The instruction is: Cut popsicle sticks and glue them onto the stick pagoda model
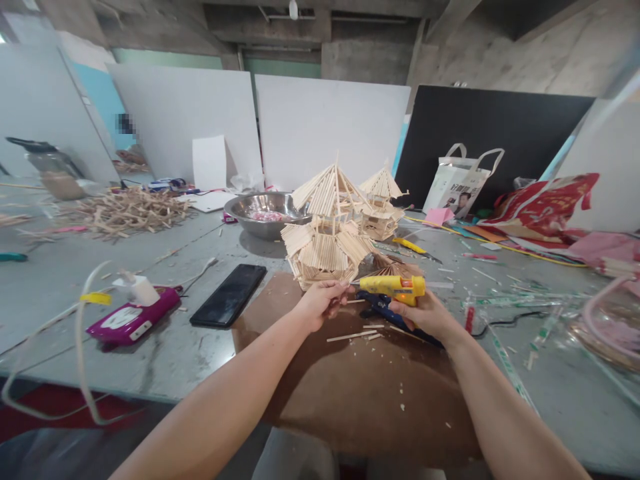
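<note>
In my right hand is a yellow hot glue gun, its nozzle pointing left. My left hand is closed in a pinch close to the nozzle tip; what sits between the fingers is too small to make out. Just beyond both hands stands a pavilion model made of thin wooden sticks, with a pointed upper roof. A second, smaller stick pavilion is behind it to the right. Under my hands lies a brown board with loose stick pieces and crumbs. A dark blue tool is partly hidden by my right hand.
A black phone and a purple power strip with a white cable lie left. Behind are a steel bowl and a stick pile. Yellow-handled pliers, a white bag and plastic scraps are right.
</note>
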{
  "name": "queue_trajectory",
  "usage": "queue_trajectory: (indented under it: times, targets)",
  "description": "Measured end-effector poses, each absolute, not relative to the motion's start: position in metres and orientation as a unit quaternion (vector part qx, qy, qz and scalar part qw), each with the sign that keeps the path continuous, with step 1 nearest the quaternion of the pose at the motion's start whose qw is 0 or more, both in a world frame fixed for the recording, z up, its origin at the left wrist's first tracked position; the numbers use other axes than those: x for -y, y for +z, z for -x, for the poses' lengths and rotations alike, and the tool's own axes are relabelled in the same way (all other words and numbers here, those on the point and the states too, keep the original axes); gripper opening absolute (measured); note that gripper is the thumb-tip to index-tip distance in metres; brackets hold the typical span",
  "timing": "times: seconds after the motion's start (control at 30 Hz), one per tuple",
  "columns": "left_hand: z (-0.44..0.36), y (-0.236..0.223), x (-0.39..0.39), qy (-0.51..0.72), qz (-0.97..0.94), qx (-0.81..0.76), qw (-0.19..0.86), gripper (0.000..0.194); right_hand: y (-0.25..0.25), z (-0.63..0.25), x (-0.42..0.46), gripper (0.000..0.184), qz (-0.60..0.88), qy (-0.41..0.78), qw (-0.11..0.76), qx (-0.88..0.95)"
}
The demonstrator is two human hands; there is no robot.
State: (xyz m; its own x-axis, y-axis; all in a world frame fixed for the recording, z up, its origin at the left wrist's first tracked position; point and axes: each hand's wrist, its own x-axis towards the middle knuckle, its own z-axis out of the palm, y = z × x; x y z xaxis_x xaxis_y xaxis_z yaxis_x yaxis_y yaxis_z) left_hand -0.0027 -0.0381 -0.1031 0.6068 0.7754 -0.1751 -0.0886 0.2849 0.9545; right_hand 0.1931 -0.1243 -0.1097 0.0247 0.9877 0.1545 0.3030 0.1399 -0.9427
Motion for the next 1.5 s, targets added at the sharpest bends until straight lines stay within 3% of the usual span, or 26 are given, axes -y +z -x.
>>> queue_trajectory:
  times: [1.13,1.5]
  targets:
    - [0.003,-0.1,0.041,0.289,-0.527,-0.338,0.724,0.025,-0.108,-0.199,0.122,0.028,0.568,0.316,0.503,0.569]
    - [0.006,-0.097,0.042,0.295,-0.562,-0.308,0.708,0.027,-0.105,-0.207,0.117,0.032,0.643,0.208,0.528,0.514]
